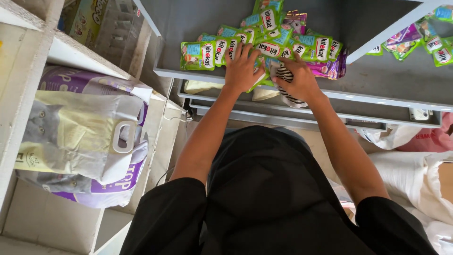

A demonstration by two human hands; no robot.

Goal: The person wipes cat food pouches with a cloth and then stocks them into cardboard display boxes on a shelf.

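Observation:
Both my hands rest on a pile of small green pet food pouches [264, 40] on a grey metal shelf [377, 78]. My left hand [241, 68] lies flat on the pouches, fingers spread, pressing on green ones near the shelf's front edge. My right hand [298, 78] is curled around a black-and-white striped pouch or bag [285, 75] at the front edge. A few purple pouches [330, 68] lie at the right of the pile.
A large purple and pale yellow bag with a handle [82, 141] sits in a white shelf compartment [28, 71] on the left. More green and purple pouches [424, 38] lie at the far right behind a divider. White sacks [415, 174] lie on the floor, lower right.

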